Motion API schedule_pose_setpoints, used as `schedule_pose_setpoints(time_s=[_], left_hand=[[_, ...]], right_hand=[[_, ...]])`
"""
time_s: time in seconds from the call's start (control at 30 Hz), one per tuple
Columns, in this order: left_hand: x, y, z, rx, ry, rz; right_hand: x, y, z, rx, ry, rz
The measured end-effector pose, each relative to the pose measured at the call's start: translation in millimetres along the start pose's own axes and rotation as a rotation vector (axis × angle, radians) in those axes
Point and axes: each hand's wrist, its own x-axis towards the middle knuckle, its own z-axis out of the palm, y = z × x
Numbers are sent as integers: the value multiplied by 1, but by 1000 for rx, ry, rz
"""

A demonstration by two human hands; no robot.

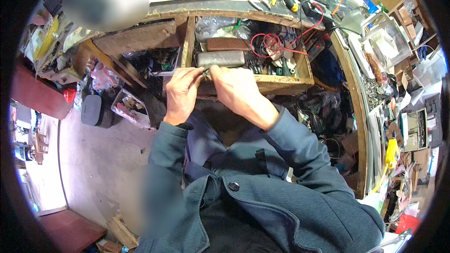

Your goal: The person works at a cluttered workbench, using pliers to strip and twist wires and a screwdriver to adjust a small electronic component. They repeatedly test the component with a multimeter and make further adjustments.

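I have both hands meeting at the drawer's (281, 85) front edge, left of its middle: the left hand (180, 90) pinches a small piece (205, 71), while the right hand (238, 90) is curled against it, its fingertips hidden, so I cannot tell whether it grips too. Just beyond them in the drawer I see the grey case (220, 59), the brown case (228, 44) behind it, and red wire (268, 47) toward the right edge.
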Motion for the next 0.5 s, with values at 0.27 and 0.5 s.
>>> schedule_pose_setpoints(time_s=[0.27,0.5], left_hand=[[3,-2,0,19,-1,28],[4,-2,-2,5,-7,41]], right_hand=[[11,0,14,2,45,-7],[11,2,13,25,77,-19]])
